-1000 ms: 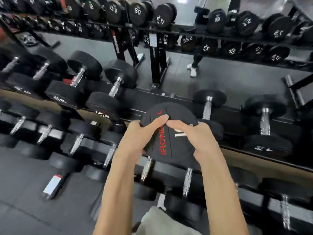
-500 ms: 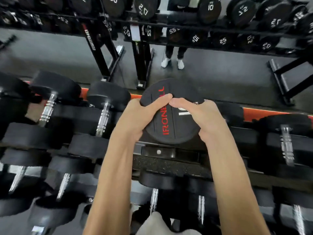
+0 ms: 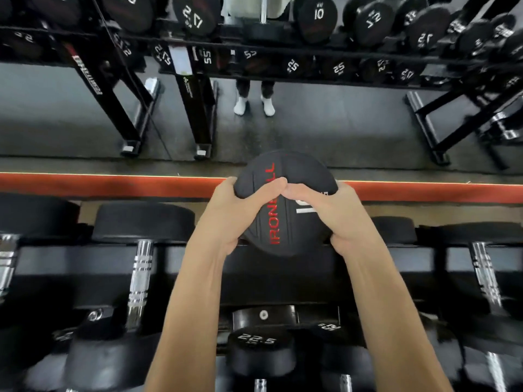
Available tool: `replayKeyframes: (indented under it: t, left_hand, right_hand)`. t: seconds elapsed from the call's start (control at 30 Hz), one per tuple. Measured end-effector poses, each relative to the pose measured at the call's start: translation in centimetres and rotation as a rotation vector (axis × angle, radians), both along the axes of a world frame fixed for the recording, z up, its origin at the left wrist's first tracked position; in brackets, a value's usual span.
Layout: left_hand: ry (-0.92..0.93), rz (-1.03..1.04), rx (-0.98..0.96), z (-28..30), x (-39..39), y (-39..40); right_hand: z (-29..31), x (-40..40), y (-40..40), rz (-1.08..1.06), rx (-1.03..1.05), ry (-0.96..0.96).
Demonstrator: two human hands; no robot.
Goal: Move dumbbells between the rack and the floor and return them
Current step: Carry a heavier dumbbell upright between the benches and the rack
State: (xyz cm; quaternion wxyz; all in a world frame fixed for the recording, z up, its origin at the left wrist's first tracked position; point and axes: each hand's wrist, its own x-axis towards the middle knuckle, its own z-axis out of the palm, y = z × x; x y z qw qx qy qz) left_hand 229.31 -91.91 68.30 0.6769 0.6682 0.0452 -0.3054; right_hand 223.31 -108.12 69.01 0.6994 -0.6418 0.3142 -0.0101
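A black round dumbbell (image 3: 294,176) with red lettering on its end face stands on end, its face turned up toward me, above the top shelf of the rack (image 3: 283,267). My left hand (image 3: 240,210) grips its left edge, thumb across the face. On the right edge sits my right hand (image 3: 328,213), its thumb meeting the left thumb at the middle of the face. The handle and far head are hidden beneath the near head and my hands. The shelf slot under the dumbbell holds nothing.
Other dumbbells with chrome handles lie on the shelf to the left (image 3: 141,267) and right (image 3: 481,267). A lower tier holds a 22.5 dumbbell (image 3: 257,342). An orange strip (image 3: 113,183) runs behind the rack. A mirror reflects racks and a person's white socks (image 3: 254,104).
Both hands have lifted the dumbbell up and away from me, from the lower tier's height to above the top shelf. My view has tipped more steeply downward.
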Motion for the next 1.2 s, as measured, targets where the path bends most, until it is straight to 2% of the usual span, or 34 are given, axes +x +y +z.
replayKeyframes:
  t: [0.23, 0.47, 0.67, 0.87, 1.03, 1.2]
  left_hand:
    - [-0.019, -0.028, 0.054, -0.9, -0.7, 1.9]
    - [-0.087, -0.049, 0.061, -1.5, -6.0, 4.3]
    - [-0.125, -0.071, -0.036, -4.1, -10.7, 4.9]
    - [-0.340, -0.323, 0.130, -7.1, -13.0, 6.2]
    - [-0.634, -0.660, 0.519, -11.0, -13.8, 8.0]
    - [-0.650, -0.542, 0.545, -14.3, -15.8, 9.1]
  right_hand:
    - [-1.3, -1.0, 1.4, 0.010, 0.021, -0.034]
    - [-3.8, -5.9, 2.7, 0.066, -0.105, -0.138]
    - [-6.3, -9.6, 1.6, 0.131, -0.110, -0.258]
    - [-10.3, -14.5, 1.3, 0.216, -0.189, -0.256]
    - [-15.9, -18.5, 4.6, 0.256, -0.363, -0.216]
    - [-18.1, -19.3, 6.0, 0.275, -0.484, -0.201]
